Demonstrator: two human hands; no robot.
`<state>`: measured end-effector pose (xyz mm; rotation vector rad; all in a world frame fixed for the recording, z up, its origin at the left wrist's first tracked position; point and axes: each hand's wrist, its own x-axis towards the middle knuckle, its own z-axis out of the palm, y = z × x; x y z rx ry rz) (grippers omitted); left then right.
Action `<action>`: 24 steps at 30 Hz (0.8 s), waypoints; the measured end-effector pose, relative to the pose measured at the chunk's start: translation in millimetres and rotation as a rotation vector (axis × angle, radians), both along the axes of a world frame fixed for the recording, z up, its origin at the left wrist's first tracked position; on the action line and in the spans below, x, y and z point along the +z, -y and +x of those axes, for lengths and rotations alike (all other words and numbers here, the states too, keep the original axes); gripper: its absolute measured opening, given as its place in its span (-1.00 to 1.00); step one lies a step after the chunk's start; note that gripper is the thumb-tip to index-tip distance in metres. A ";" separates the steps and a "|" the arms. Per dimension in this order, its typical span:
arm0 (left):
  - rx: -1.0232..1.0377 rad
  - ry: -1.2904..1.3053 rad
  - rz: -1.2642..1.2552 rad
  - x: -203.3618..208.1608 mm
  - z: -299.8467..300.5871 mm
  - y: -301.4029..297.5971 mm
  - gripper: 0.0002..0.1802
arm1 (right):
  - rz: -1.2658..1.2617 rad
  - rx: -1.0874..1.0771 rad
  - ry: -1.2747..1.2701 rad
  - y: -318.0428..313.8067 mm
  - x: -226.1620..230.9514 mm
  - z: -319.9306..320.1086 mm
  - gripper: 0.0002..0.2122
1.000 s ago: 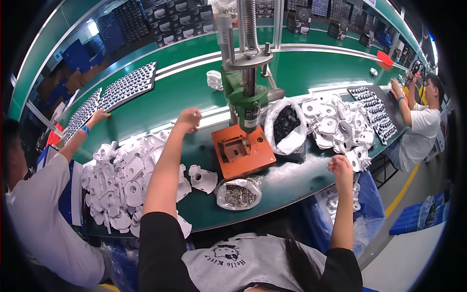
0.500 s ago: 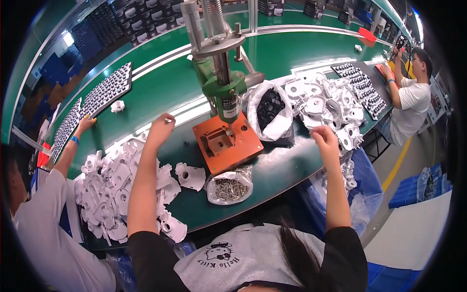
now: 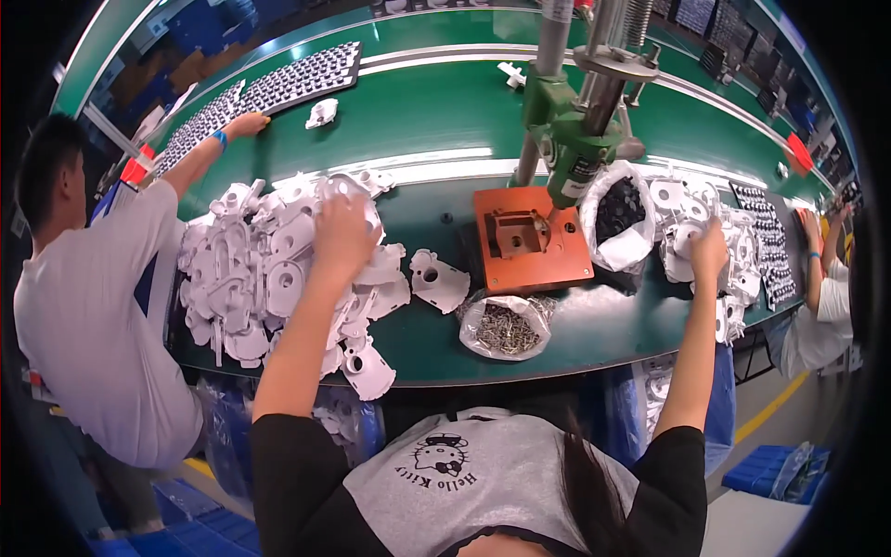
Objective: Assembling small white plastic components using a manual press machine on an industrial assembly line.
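My left hand (image 3: 345, 234) reaches over the left pile of white molded plastic parts (image 3: 243, 265). Its slightly blurred fingers are stretched over a rounded white part (image 3: 342, 186) at the pile's far edge. At the right pile, my right hand (image 3: 709, 252) has its fingers closed at the edge of a white plastic part (image 3: 685, 239); the fingertips are partly hidden. Between the hands stands a green bench press (image 3: 580, 148) above an orange base plate (image 3: 534, 265). The fixture (image 3: 517, 239) on that plate has no white part in it.
A bag of small metal screws or pins (image 3: 506, 330) lies before the press, a bag of black pieces (image 3: 620, 209) right of it. A single white part (image 3: 438, 281) lies near the left pile. Co-workers sit left (image 3: 102, 306) and right (image 3: 826, 288), beside trays of small parts (image 3: 297, 84).
My view has turned left. My left hand has moved from above the bench onto the left pile, and my right hand has reached farther into the right pile. The left co-worker leans less close.
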<state>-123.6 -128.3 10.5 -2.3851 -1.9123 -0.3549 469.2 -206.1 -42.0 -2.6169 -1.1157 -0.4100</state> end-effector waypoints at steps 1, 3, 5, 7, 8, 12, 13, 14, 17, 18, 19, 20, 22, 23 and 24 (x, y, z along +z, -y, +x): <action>0.007 0.005 0.000 -3.3 -8.9 -8.1 -0.47 | 0.095 0.020 -0.035 -2.1 -6.2 10.7 -0.53; 0.180 -0.046 0.097 -9.6 -21.4 -24.3 -0.47 | 0.179 0.060 -0.028 -4.0 -20.6 31.1 -0.55; 0.180 -0.017 -0.028 -13.5 -30.9 -40.4 -0.43 | 0.268 0.102 -0.024 -5.2 -21.3 36.1 -0.57; 0.189 -0.007 -0.141 -18.4 -33.7 -47.3 -0.51 | 0.398 0.111 -0.304 -2.3 -10.9 28.7 -0.65; 0.196 -0.008 -0.135 -22.0 -36.3 -52.8 -0.51 | 0.402 0.118 -0.307 0.6 -5.4 18.4 -0.65; 0.085 0.093 -0.077 -20.7 -42.4 -62.6 -0.71 | 1.071 0.328 -0.803 28.0 26.6 -26.7 -0.70; 0.005 0.350 -0.137 -14.7 -44.2 -62.2 -0.76 | 1.201 0.388 -1.244 36.4 36.4 -38.9 -0.69; -0.087 0.607 -0.198 -7.5 -43.0 -62.8 -0.81 | 1.309 0.439 -1.687 47.5 45.1 -52.7 -0.69; -0.084 1.000 -0.172 22.6 -14.1 -25.9 -0.81 | 1.035 1.032 -2.267 65.8 32.8 -88.6 -0.64; -0.060 1.383 -0.239 35.8 -0.7 -8.3 -0.75 | 1.176 0.658 -2.268 68.2 35.3 -111.3 -0.60; -0.139 1.585 -0.287 46.2 12.0 7.5 -0.70 | 1.122 0.792 -2.268 71.0 29.0 -124.5 -0.55; -0.208 1.782 -0.338 49.4 22.7 22.9 -0.64 | 1.159 0.616 -2.209 69.9 35.1 -154.4 -0.51; -0.206 1.996 -0.483 43.2 51.1 50.4 -0.64 | 1.009 0.629 -2.214 67.4 45.9 -202.6 -0.46; -0.279 2.036 -0.601 36.4 65.9 66.3 -0.66 | 0.961 0.708 -2.173 64.9 41.5 -219.3 -0.49; -0.340 2.075 -0.710 26.3 80.0 80.3 -0.69 | 0.969 0.804 -2.028 64.2 66.3 -253.0 -0.57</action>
